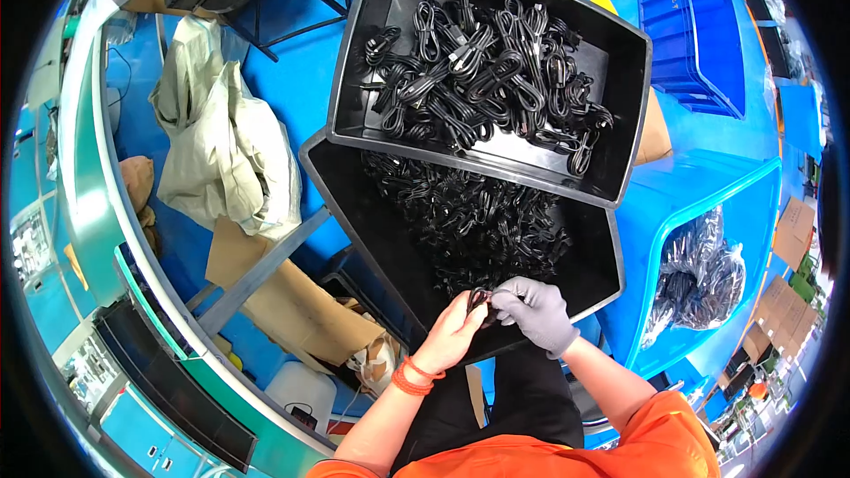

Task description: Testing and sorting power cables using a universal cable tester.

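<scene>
While the bare left hand (453, 332) has its thumb and fingers clamped on a small black cable (478, 299), the right hand (537, 312), in a grey glove, has its thumb and fingertips drawn together on the same piece, so the two hands nearly meet. The cable is held above the near end of the lower black bin (341, 199), and how much of it the fingers cover is hard to tell. An orange-red band (413, 378) circles the left wrist, on the near side of that bin. Inside the lower bin lies a dense heap of dark cable bundles (478, 212), too tangled to tell apart. Across the bin's far part rests an upper black bin (627, 88), tilted slightly, with loosely scattered, looped black cables (482, 80) over its bottom. Right of the lower bin stands a light blue tub (708, 186) with dark goods in clear plastic (699, 283); farther off on that side is a deep blue crate (677, 31). Left of the lower bin are a pale, crumpled sack (221, 137) and, nearer, a piece of brown cardboard (297, 310).
</scene>
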